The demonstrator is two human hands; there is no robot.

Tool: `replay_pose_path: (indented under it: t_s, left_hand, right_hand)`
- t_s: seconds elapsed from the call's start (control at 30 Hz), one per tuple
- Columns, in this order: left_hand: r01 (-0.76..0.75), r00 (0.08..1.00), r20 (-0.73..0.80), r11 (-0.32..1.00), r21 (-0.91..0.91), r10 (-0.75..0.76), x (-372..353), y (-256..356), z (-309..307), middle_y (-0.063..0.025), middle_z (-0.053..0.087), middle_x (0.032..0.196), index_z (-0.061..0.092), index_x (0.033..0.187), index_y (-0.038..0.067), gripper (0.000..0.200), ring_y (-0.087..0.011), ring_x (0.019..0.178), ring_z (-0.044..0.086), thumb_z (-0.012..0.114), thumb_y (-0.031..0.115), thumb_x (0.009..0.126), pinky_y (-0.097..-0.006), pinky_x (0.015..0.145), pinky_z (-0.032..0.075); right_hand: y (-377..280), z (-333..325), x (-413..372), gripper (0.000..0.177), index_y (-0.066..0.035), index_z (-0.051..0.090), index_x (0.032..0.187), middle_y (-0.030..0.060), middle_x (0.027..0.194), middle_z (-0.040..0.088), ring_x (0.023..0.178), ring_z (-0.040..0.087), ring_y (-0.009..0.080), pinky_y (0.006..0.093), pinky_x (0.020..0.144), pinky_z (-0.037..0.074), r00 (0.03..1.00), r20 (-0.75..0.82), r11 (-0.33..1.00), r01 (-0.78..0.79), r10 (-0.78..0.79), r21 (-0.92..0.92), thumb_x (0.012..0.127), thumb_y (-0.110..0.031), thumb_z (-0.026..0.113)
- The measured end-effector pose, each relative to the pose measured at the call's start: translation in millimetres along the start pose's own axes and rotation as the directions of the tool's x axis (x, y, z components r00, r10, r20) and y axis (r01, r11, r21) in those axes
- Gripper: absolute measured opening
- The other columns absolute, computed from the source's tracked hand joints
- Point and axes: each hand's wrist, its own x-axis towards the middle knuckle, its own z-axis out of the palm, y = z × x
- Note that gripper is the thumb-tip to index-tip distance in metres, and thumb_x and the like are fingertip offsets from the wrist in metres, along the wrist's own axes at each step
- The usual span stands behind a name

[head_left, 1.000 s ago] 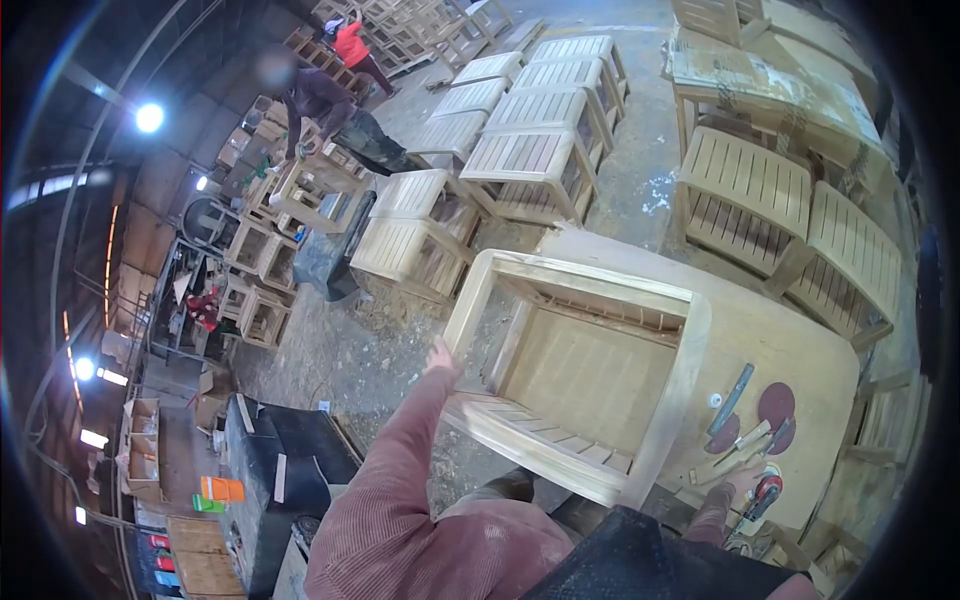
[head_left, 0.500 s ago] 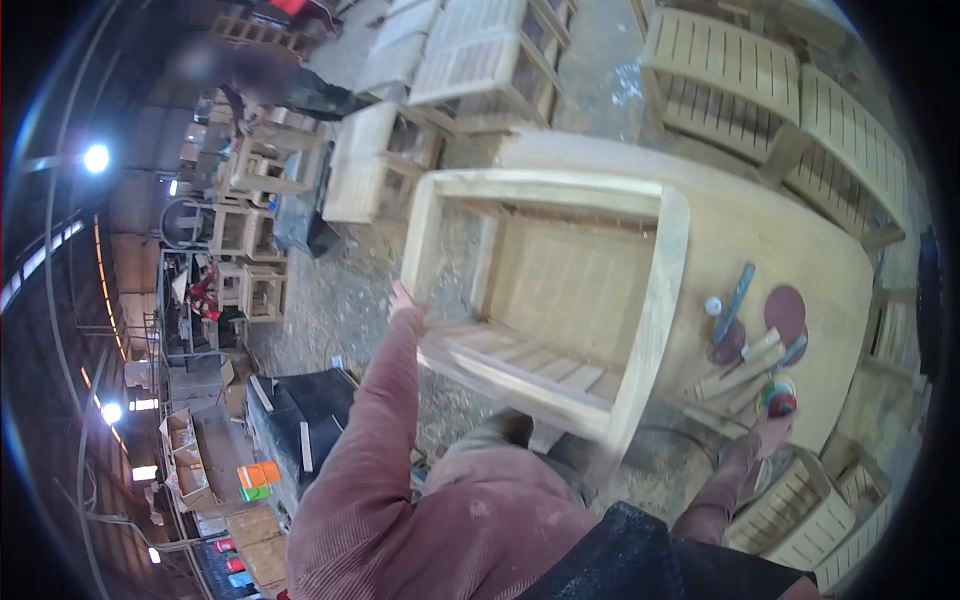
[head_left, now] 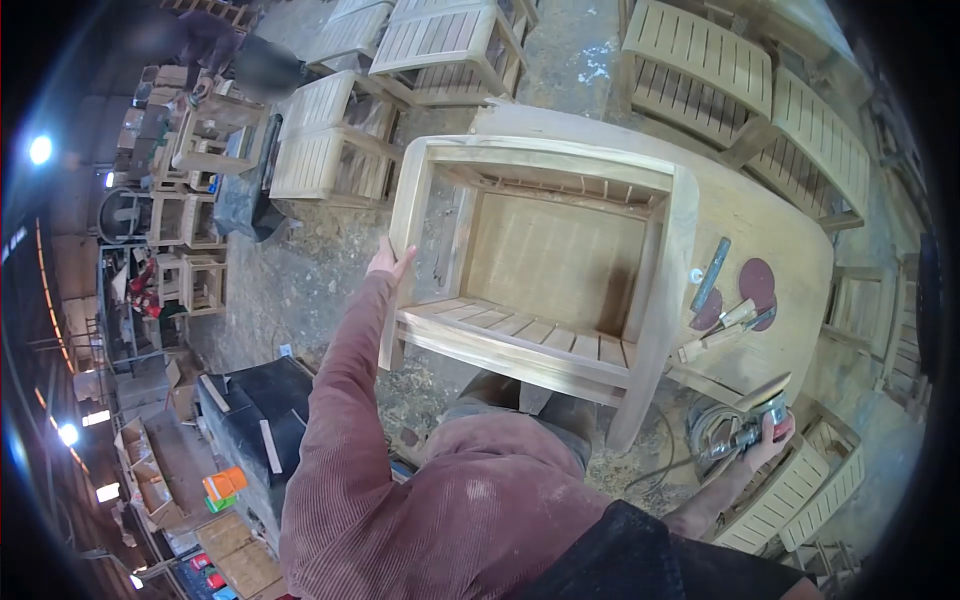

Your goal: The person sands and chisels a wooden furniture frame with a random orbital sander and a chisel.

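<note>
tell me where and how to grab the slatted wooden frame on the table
Probably best by its left rail, coming from the person's left, fingers wrapped around the bar where the left hand rests. That rail is straight and narrow, open on its inner side, and juts out past the tabletop.

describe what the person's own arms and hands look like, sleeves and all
The left sleeve is dusty mauve-pink, finely ribbed on its upper part; the right sleeve looks similar in colour. The left hand and right hand are ungloved.
</note>
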Motion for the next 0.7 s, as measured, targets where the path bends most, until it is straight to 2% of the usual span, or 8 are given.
replay_pose_path:
  t_s: [0.07,0.13,0.27,0.33,0.5,0.6,0.67,0.7]
  left_hand:
    - [-0.107,0.993,-0.066,0.983,-0.147,0.098,20.0,-3.4,3.6,-0.0281,0.058,0.109,0.034,0.129,0.0,0.081,-0.0395,0.102,0.057,0.056,0.059,0.079,-0.0429,0.087,0.044]
    - [-0.138,0.987,-0.137,0.859,-0.493,0.08,31.9,-0.7,11.5,-0.024,0.061,0.106,0.055,0.114,0.002,0.066,-0.0384,0.104,0.056,0.058,0.057,0.078,-0.0434,0.086,0.044]
    - [-0.141,0.984,-0.167,0.853,-0.502,0.064,21.0,8.8,-1.0,-0.0238,0.062,0.102,0.064,0.101,0.002,0.055,-0.0402,0.101,0.057,0.055,0.053,0.082,-0.0436,0.085,0.044]
    - [-0.036,0.988,-0.147,0.856,-0.516,-0.046,27.4,4.2,1.7,-0.026,0.061,0.101,0.063,0.101,0.002,0.052,-0.042,0.1,0.056,0.051,0.051,0.085,-0.0436,0.085,0.044]
    - [-0.094,0.987,-0.159,0.876,-0.473,0.02,36.2,-5.6,11.9,-0.0279,0.06,0.097,0.061,0.105,0.003,0.053,-0.0451,0.096,0.056,0.044,0.051,0.088,-0.0478,0.082,0.043]
    - [-0.099,0.985,-0.17,0.869,-0.485,0.018,34.3,-5.8,9.3,-0.0284,0.06,0.096,0.06,0.104,0.003,0.056,-0.0467,0.094,0.056,0.041,0.053,0.089,-0.0499,0.081,0.043]
    - [-0.039,0.999,-0.028,0.851,-0.524,0.029,29.7,1.7,-8.0,-0.0282,0.06,0.098,0.058,0.106,0.003,0.058,-0.0473,0.095,0.055,0.038,0.055,0.089,-0.0507,0.081,0.043]
    - [-0.046,0.999,-0.025,0.847,-0.53,0.038,37.4,0.8,-5.9,-0.0282,0.06,0.098,0.058,0.106,0.003,0.058,-0.0473,0.095,0.055,0.038,0.055,0.089,-0.0507,0.081,0.043]
  right_hand:
    - [-79.5,12.7,-41.2,0.074,0.001,0.044,0.124,0.013,0.116,0.051,0.106,0.051,0.0235,0.0334,0.092,0.041,0.892,0.444,0.937,-0.087,-0.078,0.339,0.063,-0.028,0.072]
    - [-171.1,69.1,-105.8,0.072,0.001,0.043,0.126,0.0125,0.116,0.05,0.107,0.051,0.0238,0.0329,0.093,0.04,0.793,0.606,0.898,-0.216,-0.067,0.382,0.062,-0.025,0.065]
    - [-226.9,230.8,-213.2,0.07,-0.005,0.044,0.123,0.01,0.11,0.051,0.102,0.052,0.0215,0.031,0.086,0.044,0.62,0.777,0.901,-0.268,-0.111,0.342,0.06,-0.012,0.072]
    - [-234.6,323.5,-271.6,0.06,-0.006,0.046,0.115,0.0089,0.104,0.052,0.091,0.055,0.0206,0.0331,0.071,0.049,0.459,0.888,0.826,-0.511,0.027,0.239,0.063,-0.011,0.076]
    - [-191.4,494.8,-369.5,0.058,-0.006,0.047,0.113,0.009,0.1,0.054,0.089,0.056,0.0197,0.0328,0.074,0.048,0.394,0.911,0.908,-0.414,0.122,0.058,0.064,-0.014,0.077]
    - [-190.6,521.0,-388.4,0.057,-0.003,0.048,0.111,0.0084,0.098,0.055,0.089,0.055,0.0192,0.0318,0.079,0.046,0.43,0.876,0.839,-0.541,0.218,0.058,0.064,-0.018,0.077]
    - [-195.8,516.4,-382.5,0.055,-0.002,0.049,0.108,0.0079,0.097,0.055,0.09,0.054,0.0182,0.0314,0.082,0.044,0.325,0.916,0.821,-0.571,0.236,-0.009,0.066,-0.021,0.076]
    - [-193.6,518.8,-376.1,0.049,-0.002,0.05,0.105,0.0065,0.095,0.054,0.089,0.053,0.0168,0.0299,0.08,0.042,0.368,0.92,0.921,-0.389,0.138,0.018,0.068,-0.022,0.074]
